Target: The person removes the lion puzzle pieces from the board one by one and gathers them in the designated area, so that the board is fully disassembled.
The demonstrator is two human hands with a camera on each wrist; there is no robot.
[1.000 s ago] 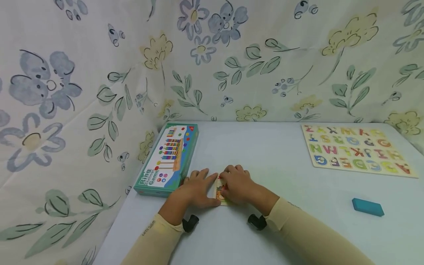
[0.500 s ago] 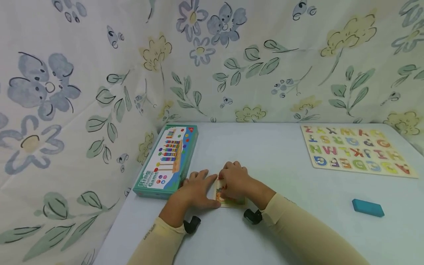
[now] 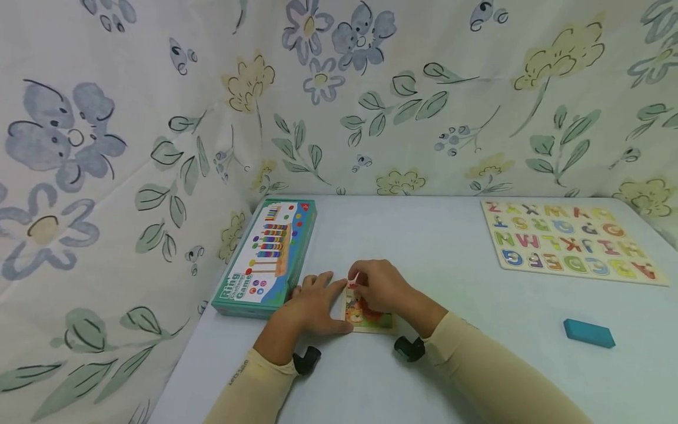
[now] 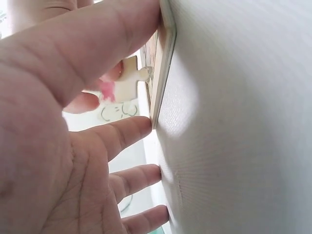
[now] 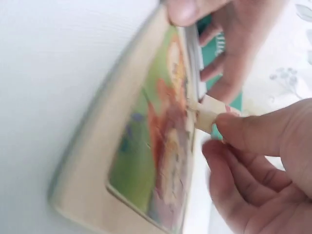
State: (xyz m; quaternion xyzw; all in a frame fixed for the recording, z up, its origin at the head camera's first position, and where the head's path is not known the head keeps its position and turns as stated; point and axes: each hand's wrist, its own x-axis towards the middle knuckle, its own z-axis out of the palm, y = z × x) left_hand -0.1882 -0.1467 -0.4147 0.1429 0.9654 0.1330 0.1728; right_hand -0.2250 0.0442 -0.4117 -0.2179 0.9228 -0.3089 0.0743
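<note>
A small wooden jigsaw puzzle (image 3: 376, 321) with a colourful animal picture lies flat on the table in front of me. My left hand (image 3: 312, 303) has its fingers spread at the puzzle's left side, thumb and index fingertip touching the edge of the pale frame (image 5: 90, 165). Between thumb and fingers, my right hand (image 3: 384, 287) pinches a jigsaw piece (image 5: 209, 114) over the far left part of the picture. The piece stands tilted up, its knob (image 4: 144, 74) towards the picture. Part of the picture is hidden under the right hand in the head view.
A green-edged ring game box (image 3: 267, 256) lies just left of my left hand. At the far right is a wooden alphabet board (image 3: 572, 241), with a teal block (image 3: 589, 333) nearer. Floral cloth (image 3: 371, 118) hangs behind and to the left of the table.
My right hand moves a little over the puzzle and lifts slightly, uncovering more of the picture. The jigsaw piece shows between its fingers now. My left hand stays in place.
</note>
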